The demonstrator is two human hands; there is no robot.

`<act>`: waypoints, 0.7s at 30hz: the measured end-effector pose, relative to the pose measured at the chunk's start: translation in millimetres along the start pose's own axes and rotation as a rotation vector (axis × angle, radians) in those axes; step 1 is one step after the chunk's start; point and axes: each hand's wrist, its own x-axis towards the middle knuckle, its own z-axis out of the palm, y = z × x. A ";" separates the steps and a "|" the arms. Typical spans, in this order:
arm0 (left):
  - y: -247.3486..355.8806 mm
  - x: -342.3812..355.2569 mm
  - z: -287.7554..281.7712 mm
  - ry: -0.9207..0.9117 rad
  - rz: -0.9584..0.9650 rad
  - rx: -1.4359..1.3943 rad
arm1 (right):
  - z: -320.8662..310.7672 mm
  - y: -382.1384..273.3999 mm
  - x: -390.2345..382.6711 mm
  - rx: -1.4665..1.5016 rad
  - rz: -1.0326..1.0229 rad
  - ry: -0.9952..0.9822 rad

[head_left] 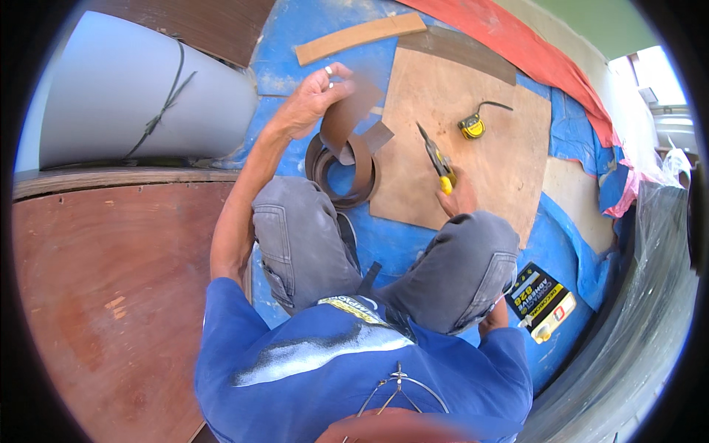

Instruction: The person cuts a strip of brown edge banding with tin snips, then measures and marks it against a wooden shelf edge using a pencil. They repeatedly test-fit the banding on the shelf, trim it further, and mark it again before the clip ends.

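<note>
Pinching brown strip (pixel 341 122) over its coil (pixel 316 173) beside the board (pixel 428 96) with left hand (pixel 312 103), gripping yellow-handled snips (pixel 437 157) in right hand (pixel 461 196), probably preparing a cut, thus needing to bring snips to strip

"What's blurred?"
"The upper end of the brown strip (pixel 344 124), at the left hand (pixel 314 102)."
"And the right forearm (pixel 495 316)?"
"Mostly hidden behind the knee (pixel 476 240)."
"The snips (pixel 436 159)?"
"The right hand (pixel 461 196) covers part of their handles."
</note>
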 end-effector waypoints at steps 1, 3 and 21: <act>7.2 0.3 2.5 -0.023 0.008 0.010 | 5.2 13.9 -3.9 -0.088 0.003 0.019; 26.0 2.9 7.9 -0.065 0.033 0.067 | 14.3 35.9 -5.8 -0.235 0.040 0.013; 113.6 8.6 102.4 0.048 0.464 0.838 | -222.0 -175.7 51.5 0.855 -0.594 -0.443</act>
